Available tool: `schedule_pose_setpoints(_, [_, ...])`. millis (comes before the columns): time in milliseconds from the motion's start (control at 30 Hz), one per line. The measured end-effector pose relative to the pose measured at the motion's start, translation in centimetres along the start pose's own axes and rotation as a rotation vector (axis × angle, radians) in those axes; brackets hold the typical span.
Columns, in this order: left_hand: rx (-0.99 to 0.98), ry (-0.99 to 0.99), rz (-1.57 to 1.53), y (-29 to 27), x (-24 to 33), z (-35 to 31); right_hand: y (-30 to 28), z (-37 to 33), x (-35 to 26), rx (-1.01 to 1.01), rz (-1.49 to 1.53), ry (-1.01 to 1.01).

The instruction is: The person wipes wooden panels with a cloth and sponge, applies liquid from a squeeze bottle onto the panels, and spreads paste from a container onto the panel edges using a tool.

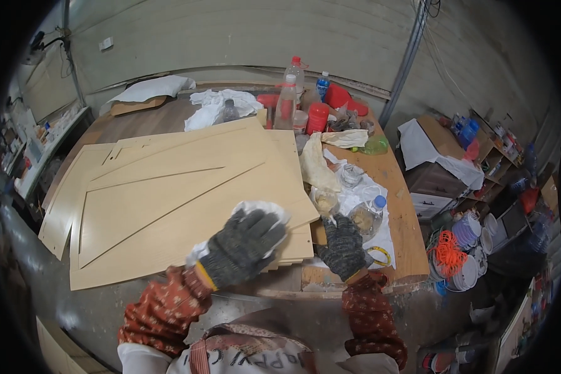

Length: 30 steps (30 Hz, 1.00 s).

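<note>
Pale boards point(181, 218) lay stacked on the worktop point(408, 249), beneath the left hand point(246, 244) and stretching away to its left. That gloved hand lay flat, fingers extended, over a crumpled white cloth point(281, 216) on their upper face. The gloved right hand point(343, 246) was just beside the boards' right edge, its fingertips near a clear container point(325, 201); whether it grasped anything could not be told. Ahead and to its right sat a blue-capped clear bottle point(366, 219).

A blue plastic bottle point(322, 87) is placed near the far edge of the wooden table point(408, 246); tangled orange cord point(447, 254), beyond the right.
</note>
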<state>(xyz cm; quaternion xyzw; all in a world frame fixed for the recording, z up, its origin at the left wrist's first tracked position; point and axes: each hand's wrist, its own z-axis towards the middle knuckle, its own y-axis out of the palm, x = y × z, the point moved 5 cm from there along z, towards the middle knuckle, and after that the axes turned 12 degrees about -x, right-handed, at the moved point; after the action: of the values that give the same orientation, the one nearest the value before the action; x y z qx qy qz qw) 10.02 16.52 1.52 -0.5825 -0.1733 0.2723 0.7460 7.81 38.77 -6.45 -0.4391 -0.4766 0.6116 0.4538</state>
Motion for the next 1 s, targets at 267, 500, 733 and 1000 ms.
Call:
schedule_pose_setpoints(267, [-0.085,-0.439,0.064,-3.4,-4.3,-15.7,-0.5,-0.6,2.8,-0.028,0.12,-0.106])
schedule_pose_setpoints(500, [-0.193,-0.838,0.16,-5.1,-8.0,-30.2,0.0,-1.3,0.8,0.301,0.174,0.019])
schedule_pose_setpoints(733, [-0.298,-0.521,0.133,-3.6,-3.9,-16.2,-1.3,0.2,0.4,0.345,0.386,-0.023])
schedule_pose_setpoints(1000, [-0.291,-0.142,0.004,-1.6,-0.9,-4.0,-0.5,19.3,7.0,0.196,0.215,0.081])
